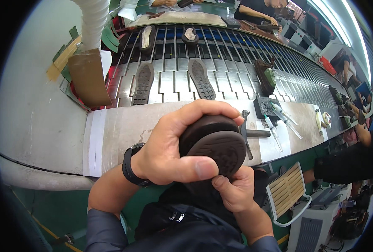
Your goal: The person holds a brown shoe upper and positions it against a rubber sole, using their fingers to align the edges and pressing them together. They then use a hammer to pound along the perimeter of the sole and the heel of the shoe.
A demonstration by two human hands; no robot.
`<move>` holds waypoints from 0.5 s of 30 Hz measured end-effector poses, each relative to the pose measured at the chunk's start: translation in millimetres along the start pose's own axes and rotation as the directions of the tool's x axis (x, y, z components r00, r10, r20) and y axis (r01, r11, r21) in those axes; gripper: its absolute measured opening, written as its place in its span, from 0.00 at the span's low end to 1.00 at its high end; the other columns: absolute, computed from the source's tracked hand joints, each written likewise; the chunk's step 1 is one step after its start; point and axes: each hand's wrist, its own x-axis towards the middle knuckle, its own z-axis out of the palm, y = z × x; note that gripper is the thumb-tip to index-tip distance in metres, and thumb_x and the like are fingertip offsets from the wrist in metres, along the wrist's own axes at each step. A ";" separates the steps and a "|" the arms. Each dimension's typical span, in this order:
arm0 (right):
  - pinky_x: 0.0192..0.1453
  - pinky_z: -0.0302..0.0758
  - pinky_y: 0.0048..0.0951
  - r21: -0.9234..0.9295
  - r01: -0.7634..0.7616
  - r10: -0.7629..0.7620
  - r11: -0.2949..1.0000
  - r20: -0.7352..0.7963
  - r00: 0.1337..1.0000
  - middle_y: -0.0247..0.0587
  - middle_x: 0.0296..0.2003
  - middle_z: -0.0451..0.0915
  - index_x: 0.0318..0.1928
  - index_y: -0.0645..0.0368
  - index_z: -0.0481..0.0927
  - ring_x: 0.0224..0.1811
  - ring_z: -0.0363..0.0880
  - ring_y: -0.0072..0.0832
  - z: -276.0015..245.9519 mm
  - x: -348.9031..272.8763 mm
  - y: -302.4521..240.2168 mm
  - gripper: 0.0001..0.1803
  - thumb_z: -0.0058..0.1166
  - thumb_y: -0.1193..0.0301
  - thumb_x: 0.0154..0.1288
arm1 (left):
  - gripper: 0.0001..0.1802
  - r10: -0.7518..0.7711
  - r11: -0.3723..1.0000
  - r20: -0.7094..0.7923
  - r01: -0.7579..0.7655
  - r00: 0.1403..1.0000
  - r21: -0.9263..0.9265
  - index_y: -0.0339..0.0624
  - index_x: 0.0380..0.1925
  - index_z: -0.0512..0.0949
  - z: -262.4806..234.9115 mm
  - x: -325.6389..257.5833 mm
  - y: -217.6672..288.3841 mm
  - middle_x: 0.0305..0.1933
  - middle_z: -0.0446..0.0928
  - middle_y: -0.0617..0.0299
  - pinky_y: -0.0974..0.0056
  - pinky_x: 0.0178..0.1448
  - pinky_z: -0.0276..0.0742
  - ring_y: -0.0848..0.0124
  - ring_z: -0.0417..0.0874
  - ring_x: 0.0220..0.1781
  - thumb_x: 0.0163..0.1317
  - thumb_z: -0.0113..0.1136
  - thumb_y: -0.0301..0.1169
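Both my hands hold a dark brown shoe (209, 128) in front of my body, its brown sole (220, 149) facing up toward me. My left hand (169, 143), with a black watch on the wrist, wraps round the rounded end; its fingers lie over the far side and its thumb presses on the sole. Lower down, my right hand (236, 191) grips the shoe with its thumb at the sole's edge. A dark groove runs between the rounded end of the shoe and the sole. The shoe's lower part is hidden by my hands.
A pale work ledge (123, 130) bears a hammer (257, 133), a black block (264, 108) and syringes (285, 119). Beyond, a metal conveyor (169, 86) carries two loose soles (143, 84), two shoes (146, 40) and a brown shoe (265, 77). A white hose (93, 25) hangs left. People work nearby.
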 end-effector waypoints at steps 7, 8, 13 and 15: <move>0.66 0.80 0.32 -0.038 -0.044 0.043 0.998 -0.029 0.999 0.43 0.57 0.89 0.62 0.69 0.85 0.60 0.84 0.25 0.7 0.0 -2.8 0.17 0.65 0.73 0.80 | 0.54 0.177 0.975 0.175 -0.198 0.968 0.106 0.30 0.69 0.71 -14.1 3.6 -12.7 0.68 0.79 0.37 0.52 0.69 0.83 0.56 0.88 0.63 0.52 0.85 0.54; 0.66 0.80 0.32 -0.059 -0.053 0.050 0.997 -0.038 0.998 0.42 0.56 0.89 0.62 0.69 0.85 0.59 0.84 0.25 1.2 -0.3 -3.3 0.17 0.65 0.73 0.79 | 0.54 0.184 0.969 0.188 -0.210 0.965 0.127 0.30 0.69 0.71 -14.0 3.5 -11.6 0.68 0.80 0.37 0.53 0.69 0.83 0.56 0.88 0.62 0.52 0.85 0.54; 0.64 0.80 0.31 -0.093 -0.042 0.037 0.995 -0.055 0.998 0.41 0.56 0.89 0.61 0.68 0.86 0.58 0.84 0.24 0.0 -1.7 -1.2 0.16 0.65 0.73 0.79 | 0.54 0.197 0.955 0.223 -0.238 0.955 0.178 0.30 0.69 0.71 -16.4 3.9 -10.4 0.68 0.79 0.37 0.53 0.69 0.83 0.57 0.87 0.62 0.52 0.85 0.53; 0.64 0.80 0.31 -0.074 -0.027 0.023 0.997 -0.053 0.998 0.41 0.55 0.89 0.61 0.68 0.86 0.58 0.84 0.24 -0.2 -2.1 0.3 0.16 0.65 0.73 0.79 | 0.53 0.171 0.953 0.246 -0.224 0.954 0.206 0.29 0.69 0.71 -17.5 3.1 -8.4 0.69 0.79 0.37 0.53 0.69 0.83 0.57 0.87 0.63 0.52 0.85 0.51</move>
